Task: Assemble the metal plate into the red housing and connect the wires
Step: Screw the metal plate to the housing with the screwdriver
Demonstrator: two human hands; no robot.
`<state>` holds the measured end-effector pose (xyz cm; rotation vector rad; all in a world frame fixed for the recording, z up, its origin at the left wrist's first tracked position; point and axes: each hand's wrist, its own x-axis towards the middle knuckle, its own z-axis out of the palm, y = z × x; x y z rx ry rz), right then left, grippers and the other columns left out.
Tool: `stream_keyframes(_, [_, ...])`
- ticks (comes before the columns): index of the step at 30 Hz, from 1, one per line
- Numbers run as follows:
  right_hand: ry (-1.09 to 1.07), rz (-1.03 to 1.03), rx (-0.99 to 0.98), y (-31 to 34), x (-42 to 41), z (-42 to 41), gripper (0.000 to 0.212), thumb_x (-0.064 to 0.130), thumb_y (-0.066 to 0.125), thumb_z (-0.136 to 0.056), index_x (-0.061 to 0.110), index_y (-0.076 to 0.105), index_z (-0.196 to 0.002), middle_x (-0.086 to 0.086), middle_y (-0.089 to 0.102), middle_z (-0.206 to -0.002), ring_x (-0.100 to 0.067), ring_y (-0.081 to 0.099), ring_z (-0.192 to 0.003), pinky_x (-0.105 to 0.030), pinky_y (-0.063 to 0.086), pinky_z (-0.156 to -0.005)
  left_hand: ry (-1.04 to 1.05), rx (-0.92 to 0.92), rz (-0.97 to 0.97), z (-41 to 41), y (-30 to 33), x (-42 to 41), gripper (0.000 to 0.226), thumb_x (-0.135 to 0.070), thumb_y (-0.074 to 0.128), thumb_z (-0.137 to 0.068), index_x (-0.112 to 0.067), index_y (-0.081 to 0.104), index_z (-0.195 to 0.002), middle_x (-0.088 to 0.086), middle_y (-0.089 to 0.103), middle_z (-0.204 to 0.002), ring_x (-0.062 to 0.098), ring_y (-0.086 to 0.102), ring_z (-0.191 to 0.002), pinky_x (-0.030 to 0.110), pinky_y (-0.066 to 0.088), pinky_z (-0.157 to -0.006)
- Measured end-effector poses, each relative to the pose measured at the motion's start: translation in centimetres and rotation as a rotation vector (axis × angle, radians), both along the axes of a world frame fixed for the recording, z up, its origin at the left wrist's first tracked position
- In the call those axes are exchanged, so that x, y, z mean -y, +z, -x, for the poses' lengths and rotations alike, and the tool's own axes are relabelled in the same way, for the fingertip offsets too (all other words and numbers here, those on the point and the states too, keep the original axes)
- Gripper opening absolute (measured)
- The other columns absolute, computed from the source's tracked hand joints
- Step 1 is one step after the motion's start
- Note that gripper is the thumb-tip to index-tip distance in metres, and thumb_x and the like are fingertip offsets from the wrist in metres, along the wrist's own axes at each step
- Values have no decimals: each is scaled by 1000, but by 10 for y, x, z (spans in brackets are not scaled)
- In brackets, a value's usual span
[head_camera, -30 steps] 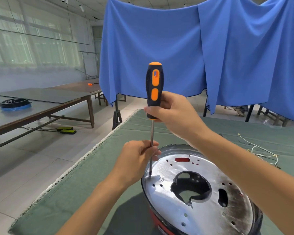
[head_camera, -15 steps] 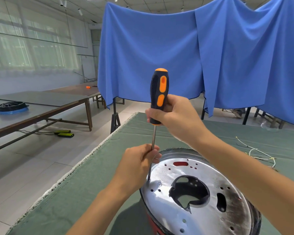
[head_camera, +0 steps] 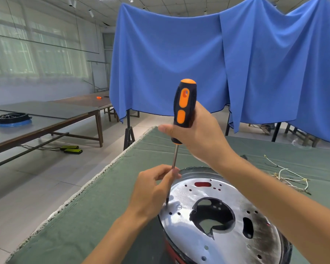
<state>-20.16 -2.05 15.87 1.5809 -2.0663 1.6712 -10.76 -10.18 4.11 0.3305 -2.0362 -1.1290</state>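
Since the previous frames the screwdriver (head_camera: 183,111) leans a bit more, handle tipped away from the left hand, and its tip now sits on the plate rim instead of by the small screw (head_camera: 179,206). Both hands keep the same hold.

Right hand (head_camera: 200,136) clenched round the lower handle, thumb laid across the front. Left hand (head_camera: 152,191) pinches the thin steel shaft low down, just above the plate.

Handle: black textured rubber with smooth orange inserts and an orange cap. Shaft: bare round steel rod.

Metal plate (head_camera: 223,221): shiny round disc, drilled with small holes, one big jagged-edged cutout in the middle, an oval slot on the side away from the left hand, dark scorch marks around that slot. It sits in the red housing (head_camera: 171,250), only a strip of red shows under the plate's near edge; red also shows through a slot at the plate's far edge.

Housing stands on a green felt-like cloth (head_camera: 95,216) with a frayed pale edge. Loose thin wires (head_camera: 286,176) lie on the cloth, well apart from the plate, beyond the right forearm. Blue draped fabric (head_camera: 170,54) hangs far behind the plate.
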Motion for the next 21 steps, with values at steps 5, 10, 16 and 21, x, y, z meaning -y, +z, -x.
stream_keyframes(5, [220, -115, 347, 7, -1, -3, 21, 24, 62, -90, 14, 50, -104, -5, 66, -98, -11, 60, -77, -33, 52, -77, -166, -91, -423, 3, -16, -7, 37, -30, 41, -82, -21, 75, -88, -2, 73, -103, 25, 70, -96, 39, 59, -70])
stream_keyframes(10, [307, -89, 283, 15, -8, -2, 9, 9, 66, -86, 8, 58, -90, -11, 72, -84, -30, 70, -82, -44, 57, -82, -197, -128, -532, 3, -24, -5, 43, -21, 33, -75, -11, 72, -90, 8, 73, -102, 39, 69, -84, 53, 58, -72])
stream_keyframes(16, [122, -19, 174, 8, 7, -5, 36, 35, 70, -84, 16, 40, -83, 0, 47, -69, -8, 54, -53, -21, 46, -51, -101, -156, -486, 1, -32, -9, 43, -15, 33, -70, -13, 71, -91, 2, 72, -104, 34, 71, -80, 40, 55, -57])
stream_keyframes(21, [268, -42, 352, 11, 3, -2, 9, 14, 61, -89, 16, 54, -95, -4, 72, -83, -16, 72, -76, -31, 56, -68, -45, -193, -460, 2, -34, -7, 39, -16, 45, -59, -11, 71, -87, -4, 72, -109, 15, 66, -104, 43, 58, -79])
